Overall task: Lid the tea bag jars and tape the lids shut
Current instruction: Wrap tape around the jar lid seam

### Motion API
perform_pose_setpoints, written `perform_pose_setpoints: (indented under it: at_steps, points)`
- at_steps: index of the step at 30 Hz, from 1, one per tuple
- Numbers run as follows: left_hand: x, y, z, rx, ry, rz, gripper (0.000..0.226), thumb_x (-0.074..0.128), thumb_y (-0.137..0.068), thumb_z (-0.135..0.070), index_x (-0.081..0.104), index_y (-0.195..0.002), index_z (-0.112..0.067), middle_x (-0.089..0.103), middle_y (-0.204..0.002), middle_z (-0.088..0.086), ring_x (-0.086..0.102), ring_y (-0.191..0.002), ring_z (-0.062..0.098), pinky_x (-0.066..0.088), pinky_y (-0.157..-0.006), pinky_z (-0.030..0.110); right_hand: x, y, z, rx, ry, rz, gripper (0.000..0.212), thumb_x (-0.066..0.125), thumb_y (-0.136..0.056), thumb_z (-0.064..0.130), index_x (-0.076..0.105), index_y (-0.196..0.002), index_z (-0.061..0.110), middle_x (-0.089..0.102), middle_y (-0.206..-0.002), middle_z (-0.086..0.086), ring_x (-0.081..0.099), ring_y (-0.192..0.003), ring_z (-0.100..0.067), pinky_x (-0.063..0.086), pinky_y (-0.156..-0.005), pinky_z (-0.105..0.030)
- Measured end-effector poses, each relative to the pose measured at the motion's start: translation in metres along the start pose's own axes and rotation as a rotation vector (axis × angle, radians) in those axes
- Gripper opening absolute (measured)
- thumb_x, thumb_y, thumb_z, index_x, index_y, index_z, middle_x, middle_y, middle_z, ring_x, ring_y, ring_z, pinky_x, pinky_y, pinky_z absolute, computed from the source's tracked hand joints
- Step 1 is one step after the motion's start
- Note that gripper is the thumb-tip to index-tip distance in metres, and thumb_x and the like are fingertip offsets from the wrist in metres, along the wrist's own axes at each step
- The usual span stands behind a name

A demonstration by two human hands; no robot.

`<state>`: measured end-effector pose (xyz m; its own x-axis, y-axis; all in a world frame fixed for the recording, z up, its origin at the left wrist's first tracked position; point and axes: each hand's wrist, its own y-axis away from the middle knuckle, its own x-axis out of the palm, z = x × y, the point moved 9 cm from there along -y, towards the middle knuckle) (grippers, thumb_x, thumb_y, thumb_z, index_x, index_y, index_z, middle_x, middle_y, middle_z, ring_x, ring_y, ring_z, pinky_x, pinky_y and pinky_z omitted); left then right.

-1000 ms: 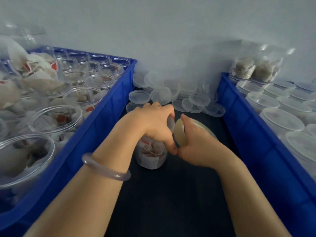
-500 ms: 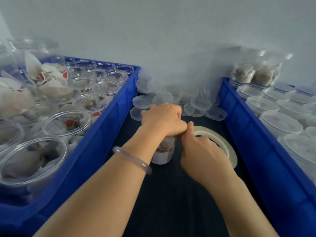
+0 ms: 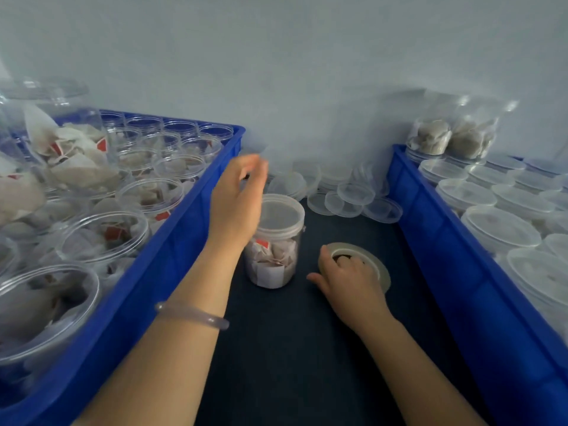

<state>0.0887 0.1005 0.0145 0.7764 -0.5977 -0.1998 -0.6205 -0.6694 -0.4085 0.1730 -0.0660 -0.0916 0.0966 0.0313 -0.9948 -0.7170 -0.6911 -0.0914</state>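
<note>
Dark table [image 3: 292, 348], lidded jar [image 3: 273, 250], right hand [image 3: 350, 281] gripping tape roll [image 3: 380, 268]

A clear jar [image 3: 272, 273] of tea bags [image 3: 278, 253] stands upright, translucent lid [image 3: 281, 214] on; a tape roll [image 3: 377, 265] lies flat just right of it.

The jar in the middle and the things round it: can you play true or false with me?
1. The jar in the middle has its lid on. True.
2. The tape roll is held up in the air. False: it lies flat on the dark mat, with the right hand on it.
3. The left hand grips the jar. False: it hovers by the jar's left side, holding nothing.
4. The jars in the right crate have lids on. True.
5. Loose lids lie behind the middle jar, by the wall. True.
</note>
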Motion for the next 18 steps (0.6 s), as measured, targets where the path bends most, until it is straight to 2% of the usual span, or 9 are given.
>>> perform_pose_setpoints:
  at_steps: [2,4,6,9,11,14,18]
  points:
    - [0.004,0.015,0.034,-0.136,0.146,0.044,0.035,0.041,-0.095,-0.05,0.054,-0.122,-0.031,0.054,-0.106,-0.027,0.05,-0.102,-0.013,0.035,-0.081,0.01,0.004,0.0,0.001,-0.022,-0.003,-0.029,0.065,0.035,-0.097,0.056,0.02,-0.15,0.02,0.052,-0.121,-0.011,0.047,-0.112,-0.026,0.037,-0.093,-0.037]
    - [0.018,0.029,0.059,-0.228,0.309,0.098,0.055,0.04,-0.087,-0.059,0.059,-0.123,-0.022,0.061,-0.116,-0.011,0.056,-0.111,0.005,0.042,-0.093,0.025,0.006,0.0,0.001,-0.028,-0.035,-0.005,0.066,0.038,-0.095,0.057,0.023,-0.149,0.022,0.048,-0.122,-0.009,0.043,-0.115,-0.025,0.036,-0.096,-0.035]
    - [0.025,0.035,0.071,-0.277,0.415,0.07,0.068,0.041,-0.085,-0.067,0.061,-0.122,-0.013,0.065,-0.119,0.004,0.059,-0.113,0.015,0.043,-0.1,0.035,-0.004,-0.001,0.001,-0.055,-0.232,-0.06,0.069,0.048,-0.089,0.059,0.035,-0.145,0.022,0.048,-0.124,-0.003,0.04,-0.117,-0.018,0.035,-0.099,-0.03]
    - [0.024,0.032,0.077,-0.283,0.43,-0.021,0.06,0.036,-0.083,-0.06,0.066,-0.113,-0.017,0.07,-0.108,0.0,0.065,-0.1,0.009,0.048,-0.084,0.025,-0.043,0.0,-0.006,-0.037,-0.973,-0.284,0.071,0.066,-0.065,0.061,0.054,-0.129,0.032,0.053,-0.116,0.019,0.051,-0.109,0.005,0.043,-0.089,-0.013]
    - [0.022,0.032,0.077,-0.267,0.408,-0.044,0.053,0.034,-0.083,-0.059,0.067,-0.106,-0.025,0.071,-0.102,-0.005,0.066,-0.094,0.003,0.047,-0.076,0.019,-0.051,-0.006,-0.002,-0.063,-1.367,-0.293,0.069,0.074,-0.054,0.055,0.058,-0.117,0.033,0.059,-0.118,0.019,0.056,-0.112,0.005,0.049,-0.087,-0.013]
    - [0.023,0.032,0.079,-0.256,0.418,-0.032,0.048,0.033,-0.084,-0.057,0.067,-0.099,-0.027,0.072,-0.095,-0.006,0.066,-0.091,0.004,0.048,-0.071,0.015,-0.053,-0.016,0.011,-0.119,-1.53,-0.285,0.063,0.081,-0.054,0.035,0.062,-0.112,0.02,0.067,-0.117,0.006,0.061,-0.113,-0.007,0.053,-0.089,-0.024]
    - [0.025,0.028,0.079,-0.239,0.464,-0.027,0.055,0.032,-0.084,-0.053,0.069,-0.1,-0.016,0.073,-0.091,0.001,0.068,-0.09,0.012,0.052,-0.074,0.02,-0.043,-0.025,0.016,-0.185,-1.738,-0.297,0.048,0.08,-0.057,0.018,0.064,-0.103,0.014,0.074,-0.101,0.006,0.067,-0.103,-0.013,0.054,-0.084,-0.026]
